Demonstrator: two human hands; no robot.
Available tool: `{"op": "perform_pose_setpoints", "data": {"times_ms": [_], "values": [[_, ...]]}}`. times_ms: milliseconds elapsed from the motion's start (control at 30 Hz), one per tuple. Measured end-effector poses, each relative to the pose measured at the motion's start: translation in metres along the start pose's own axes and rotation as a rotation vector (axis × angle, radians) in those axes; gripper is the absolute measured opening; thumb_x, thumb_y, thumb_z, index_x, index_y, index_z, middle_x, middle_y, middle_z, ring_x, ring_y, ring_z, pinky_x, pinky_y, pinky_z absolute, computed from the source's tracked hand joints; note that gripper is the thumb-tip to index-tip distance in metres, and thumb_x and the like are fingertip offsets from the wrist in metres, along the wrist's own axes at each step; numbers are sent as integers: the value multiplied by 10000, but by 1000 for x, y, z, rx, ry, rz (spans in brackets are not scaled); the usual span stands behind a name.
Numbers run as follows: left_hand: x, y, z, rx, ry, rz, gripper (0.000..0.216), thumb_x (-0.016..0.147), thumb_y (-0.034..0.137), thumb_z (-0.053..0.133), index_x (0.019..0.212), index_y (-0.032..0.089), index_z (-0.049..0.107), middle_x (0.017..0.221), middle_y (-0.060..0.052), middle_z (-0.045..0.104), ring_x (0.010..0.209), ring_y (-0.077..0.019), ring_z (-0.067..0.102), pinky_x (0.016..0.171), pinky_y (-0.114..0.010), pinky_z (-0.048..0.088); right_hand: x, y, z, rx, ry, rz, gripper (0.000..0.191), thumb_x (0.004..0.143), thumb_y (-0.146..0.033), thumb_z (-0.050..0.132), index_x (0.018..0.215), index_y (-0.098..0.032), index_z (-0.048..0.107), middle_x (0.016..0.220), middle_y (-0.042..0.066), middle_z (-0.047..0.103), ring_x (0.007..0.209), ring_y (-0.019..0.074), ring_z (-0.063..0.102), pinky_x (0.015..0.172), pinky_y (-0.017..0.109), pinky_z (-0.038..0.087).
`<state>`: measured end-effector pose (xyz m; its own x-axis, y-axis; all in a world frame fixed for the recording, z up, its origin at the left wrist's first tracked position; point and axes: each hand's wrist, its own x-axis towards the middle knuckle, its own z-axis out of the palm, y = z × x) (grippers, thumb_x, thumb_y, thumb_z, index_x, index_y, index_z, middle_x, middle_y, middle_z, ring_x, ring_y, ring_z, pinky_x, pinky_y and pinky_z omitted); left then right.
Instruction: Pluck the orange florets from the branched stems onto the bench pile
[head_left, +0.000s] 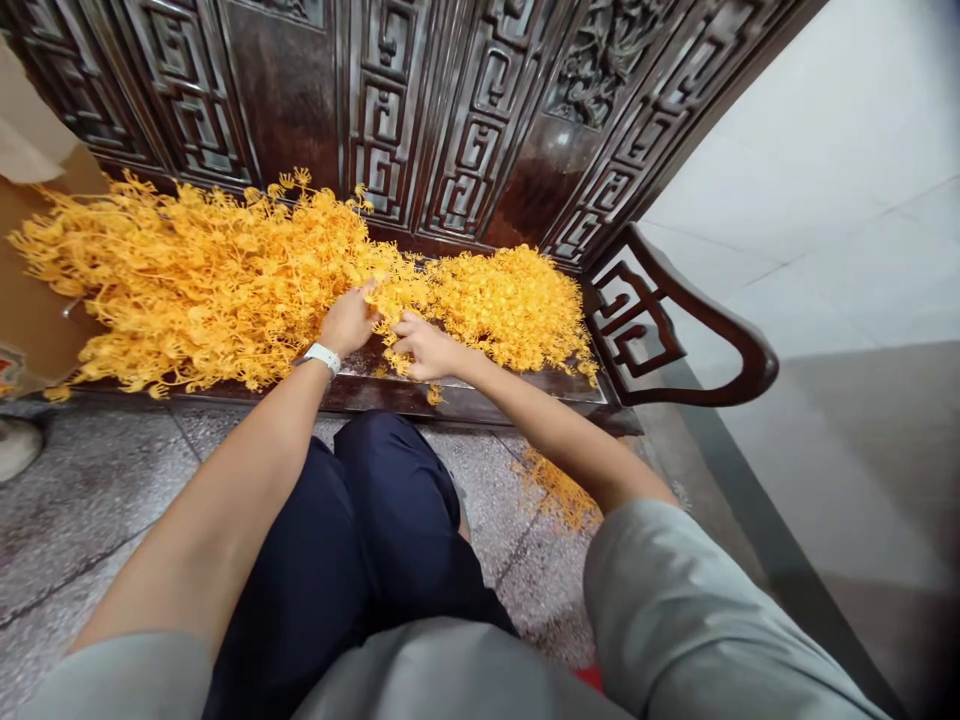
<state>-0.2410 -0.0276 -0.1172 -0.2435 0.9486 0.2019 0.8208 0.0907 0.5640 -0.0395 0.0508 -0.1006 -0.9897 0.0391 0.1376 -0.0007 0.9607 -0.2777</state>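
My left hand [349,322], with a white band on its wrist, reaches into the yellow-orange plastic flower pieces. Its fingers are pinched on some of them, and the tips are partly hidden. Close beside it on the right, my right hand [429,348] has curled fingers at a small cluster of the same flower pieces [397,292] between the two piles. To the left spreads a large pile of spidery flower pieces [217,285]. A smaller, denser pile [510,305] lies to the right. Both piles rest on a dark carved wooden bench [375,398].
The bench has a tall carved backrest [300,110] and a curved armrest [750,365] at the right. Loose flower pieces [559,490] lie on the speckled floor. A cardboard box [37,300] stands at the left edge. A pale wall [840,230] is on the right.
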Motion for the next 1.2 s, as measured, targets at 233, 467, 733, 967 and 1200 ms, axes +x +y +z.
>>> {"op": "perform_pose_setpoints", "data": {"times_ms": [233,467,733,967,1200], "values": [[9,11,6,229,-47,-119,437,1034,478,629,1241,119,768,1086,-225,774,1091,-436,727,950,-491,567,-41,37,-6,612,457,443,311,629,-180,712,491,-237,438,657,-1,409,763,200,404,899,434,426],[12,7,-1,203,38,-203,426,1069,482,500,1145,143,748,1048,-212,752,1096,-417,700,997,-482,534,-69,87,-5,1025,938,773,350,785,-279,630,578,-241,350,651,-7,462,694,149,541,709,297,486],[12,-4,0,193,69,-250,386,1030,446,525,1065,139,756,1000,-207,745,1086,-417,692,1028,-502,534,-68,104,-13,1342,1157,945,297,902,-213,644,668,-225,462,719,24,625,665,122,583,665,245,526],[19,-8,6,242,18,-279,440,1023,519,515,941,149,740,975,-233,767,1040,-415,719,950,-454,546,-55,116,-33,1478,1371,961,313,1013,-247,693,741,-203,546,710,7,666,640,92,591,596,175,496],[17,-20,1,197,55,-362,394,1039,484,520,921,162,714,1022,-235,768,1076,-404,727,918,-421,542,-56,146,-50,1377,1611,1052,430,1106,-450,622,764,-212,515,694,-27,624,595,82,540,578,178,491]]}}
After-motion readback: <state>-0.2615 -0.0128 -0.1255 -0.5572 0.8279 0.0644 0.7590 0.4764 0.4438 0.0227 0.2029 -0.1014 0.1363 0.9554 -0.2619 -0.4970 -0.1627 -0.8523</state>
